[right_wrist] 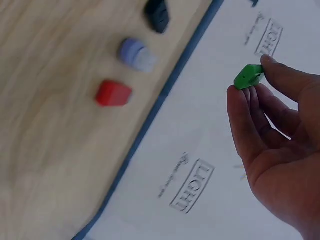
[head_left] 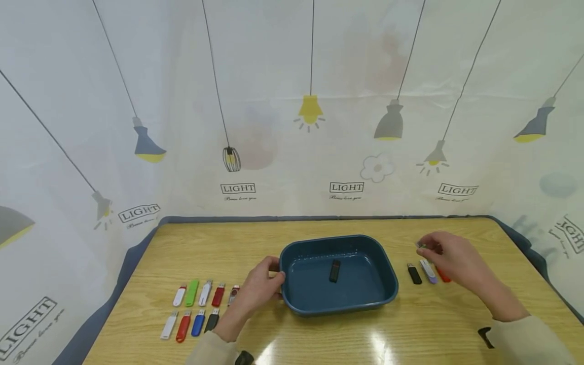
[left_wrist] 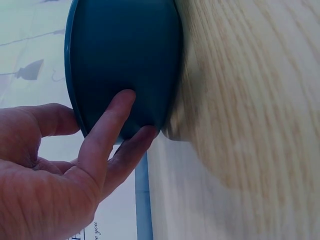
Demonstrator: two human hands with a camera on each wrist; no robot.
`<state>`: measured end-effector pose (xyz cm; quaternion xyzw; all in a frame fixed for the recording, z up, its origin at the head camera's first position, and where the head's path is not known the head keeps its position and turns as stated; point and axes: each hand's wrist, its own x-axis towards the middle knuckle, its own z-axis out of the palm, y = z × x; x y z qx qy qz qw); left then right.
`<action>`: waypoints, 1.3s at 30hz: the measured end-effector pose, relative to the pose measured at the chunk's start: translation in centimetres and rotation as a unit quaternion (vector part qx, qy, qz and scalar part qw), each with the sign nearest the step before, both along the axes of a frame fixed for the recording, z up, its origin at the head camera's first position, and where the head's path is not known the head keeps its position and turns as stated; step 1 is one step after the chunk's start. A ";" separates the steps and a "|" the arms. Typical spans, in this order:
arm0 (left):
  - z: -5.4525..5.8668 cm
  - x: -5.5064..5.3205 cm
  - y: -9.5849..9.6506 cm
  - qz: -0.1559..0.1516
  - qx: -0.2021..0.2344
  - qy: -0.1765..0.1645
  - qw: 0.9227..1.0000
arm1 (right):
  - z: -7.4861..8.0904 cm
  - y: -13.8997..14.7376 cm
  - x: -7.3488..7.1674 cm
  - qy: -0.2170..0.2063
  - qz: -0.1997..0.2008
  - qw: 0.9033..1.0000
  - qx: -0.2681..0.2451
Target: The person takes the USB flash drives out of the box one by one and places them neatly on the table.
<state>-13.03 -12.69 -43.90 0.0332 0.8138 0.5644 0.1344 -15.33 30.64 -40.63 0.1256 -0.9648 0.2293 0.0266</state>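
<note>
A dark blue rectangular tray sits on the table with one black USB stick lying in it. My left hand holds the tray at its left end; in the left wrist view its fingers lie against the outer wall. At the right, my right hand pinches a green USB stick between thumb and fingertips, raised above the table. Below that hand lie a black USB stick, a white and purple one and a red one, partly hidden by the hand.
Left of the tray, two rows of USB sticks lie on the wooden table, among them a green one, a blue one and a red one. My left forearm covers part of these rows. A printed curtain hangs behind the table.
</note>
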 end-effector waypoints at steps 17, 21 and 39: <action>-0.1 -0.1 -0.1 -0.002 -0.004 0.001 1.000 | -2.7 5.3 -0.4 -0.048 -0.072 0.995 0.048; -0.1 0.0 -0.1 -0.001 0.001 0.003 1.000 | -3.3 6.0 -0.6 -0.061 -0.085 0.993 0.060; 0.0 0.0 -0.1 0.005 -0.011 -0.004 1.000 | -5.2 6.9 -0.8 -0.123 -0.117 0.984 0.062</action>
